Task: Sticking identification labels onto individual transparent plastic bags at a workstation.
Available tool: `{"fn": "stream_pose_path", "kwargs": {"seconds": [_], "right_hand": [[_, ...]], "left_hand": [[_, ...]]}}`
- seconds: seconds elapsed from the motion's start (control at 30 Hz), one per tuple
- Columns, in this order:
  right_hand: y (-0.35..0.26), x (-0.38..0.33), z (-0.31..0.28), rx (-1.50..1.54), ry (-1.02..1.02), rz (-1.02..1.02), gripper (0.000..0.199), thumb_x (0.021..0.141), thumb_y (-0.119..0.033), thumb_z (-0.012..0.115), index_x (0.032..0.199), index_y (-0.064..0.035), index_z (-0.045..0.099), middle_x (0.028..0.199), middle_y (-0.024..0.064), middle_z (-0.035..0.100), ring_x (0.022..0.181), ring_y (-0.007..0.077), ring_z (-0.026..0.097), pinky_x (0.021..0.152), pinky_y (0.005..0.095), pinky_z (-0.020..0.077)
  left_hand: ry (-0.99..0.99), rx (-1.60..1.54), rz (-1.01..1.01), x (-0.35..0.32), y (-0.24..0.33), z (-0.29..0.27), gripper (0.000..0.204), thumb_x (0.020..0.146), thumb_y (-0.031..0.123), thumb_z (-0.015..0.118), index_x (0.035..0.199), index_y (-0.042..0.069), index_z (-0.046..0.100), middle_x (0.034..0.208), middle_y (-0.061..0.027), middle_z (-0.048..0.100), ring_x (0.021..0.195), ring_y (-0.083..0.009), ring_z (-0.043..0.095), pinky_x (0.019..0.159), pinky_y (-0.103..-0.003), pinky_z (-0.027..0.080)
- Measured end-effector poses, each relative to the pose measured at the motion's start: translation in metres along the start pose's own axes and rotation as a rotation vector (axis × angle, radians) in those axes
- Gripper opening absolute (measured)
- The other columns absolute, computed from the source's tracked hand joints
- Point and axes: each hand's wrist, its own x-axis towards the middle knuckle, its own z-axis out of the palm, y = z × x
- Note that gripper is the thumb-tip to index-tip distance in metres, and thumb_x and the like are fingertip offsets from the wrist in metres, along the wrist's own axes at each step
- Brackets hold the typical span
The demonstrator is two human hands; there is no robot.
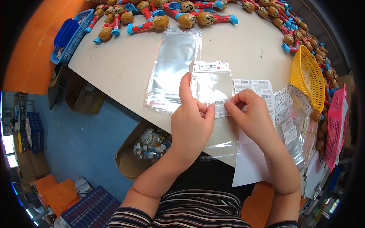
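A clear plastic bag (207, 85) with a printed header lies on the table under my hands. My left hand (192, 125) rests on its left side. The index finger is stretched along the edge, the other fingers are curled, and the thumb is at the left end of a white barcode label (219, 110). My right hand (251, 114) pinches that label's right end between thumb and index finger, flat against the bag. Beside my right hand lies a sheet of barcode labels (254, 83). More clear bags (176, 53) lie beyond my left hand.
Several red and blue toy figures (159, 22) with brown heads line the far edge and right side. A yellow basket (304, 72) and a pink basket (336, 129) stand at right, a blue basket (76, 40) at far left. Below the table, a cardboard box (127, 159) holds packed items.
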Motion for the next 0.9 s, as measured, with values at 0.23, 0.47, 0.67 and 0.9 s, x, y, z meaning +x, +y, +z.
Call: {"fn": "stream_pose_path", "kwargs": {"seconds": [0.23, 0.47, 0.67, 0.9], "right_hand": [[0.0019, 0.0012, 0.0038, -0.034, 0.011, -0.017, 0.019, 0.083, -0.012, 0.072, 0.079, 0.0048, 0.065, 0.085, 0.0117, 0.063, 0.070, 0.0182, 0.061, 0.066, 0.0301, 0.0492], [0.0056, 0.0023, 0.0071, -0.094, 0.037, -0.068, 0.018, 0.080, -0.011, 0.073, 0.077, 0.0045, 0.064, 0.084, 0.0127, 0.062, 0.067, 0.0204, 0.062, 0.063, 0.0309, 0.0505], [0.0055, 0.0048, 0.0056, -0.102, 0.036, -0.064, 0.019, 0.079, -0.011, 0.074, 0.075, 0.0047, 0.064, 0.082, 0.0135, 0.062, 0.067, 0.0211, 0.063, 0.063, 0.0314, 0.0508], [0.0055, 0.0065, 0.0017, -0.153, 0.013, -0.020, 0.025, 0.077, -0.015, 0.079, 0.077, 0.0044, 0.063, 0.075, 0.0130, 0.062, 0.065, 0.0221, 0.062, 0.062, 0.0328, 0.0506]], "left_hand": [[-0.024, 0.060, -0.027, 0.0025, 0.0003, 0.0003, 0.078, 0.081, 0.002, 0.071, 0.145, -0.002, 0.025, 0.068, -0.0077, 0.067, 0.063, -0.0185, 0.068, 0.061, -0.027, 0.052], [-0.040, 0.112, -0.025, 0.0043, 0.0018, 0.0018, 0.078, 0.081, 0.003, 0.071, 0.144, -0.001, 0.027, 0.068, -0.0074, 0.067, 0.062, -0.0196, 0.068, 0.059, -0.028, 0.052], [-0.047, 0.180, -0.006, 0.0039, 0.0040, 0.0028, 0.079, 0.081, 0.004, 0.073, 0.145, 0.001, 0.028, 0.067, -0.0068, 0.065, 0.061, -0.0202, 0.067, 0.059, -0.029, 0.052], [0.023, 0.427, 0.128, -0.0019, 0.0048, 0.0017, 0.091, 0.076, 0.006, 0.078, 0.150, 0.004, 0.025, 0.069, -0.0074, 0.063, 0.060, -0.0212, 0.063, 0.060, -0.031, 0.051]]}}
